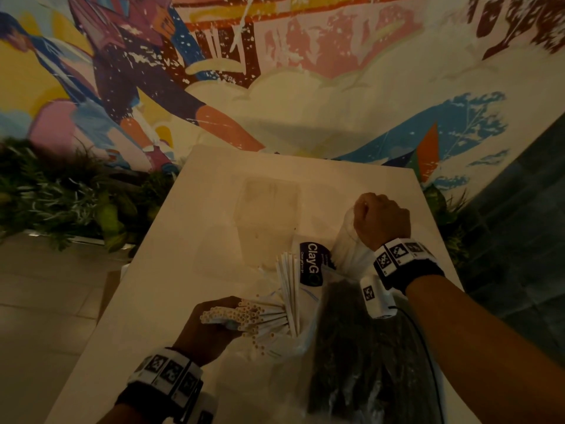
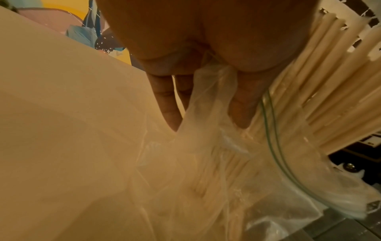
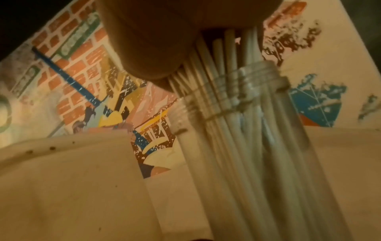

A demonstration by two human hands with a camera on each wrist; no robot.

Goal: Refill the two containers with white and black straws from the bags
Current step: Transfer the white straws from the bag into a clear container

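Dim, warm light throughout. Back wall is a big painted mural (image 1: pixel 275 71) with pink, yellow, blue and maroon shapes, a brick pattern (image 3: pixel 78 53) on one part, and a blue/orange kite shape (image 1: pixel 428 148) at right. White table (image 1: pixel 214 194) butts up to the wall, green foliage (image 1: pixel 61 197) along the wall base at left and some at right, pale tiled floor (image 1: pixel 46 301) at left, dark tiles (image 1: pixel 519 224) at right.

A café-like place: painted mural (image 1: pixel 214 71), white counter (image 1: pixel 189 240), straws (image 1: pixel 260 316).
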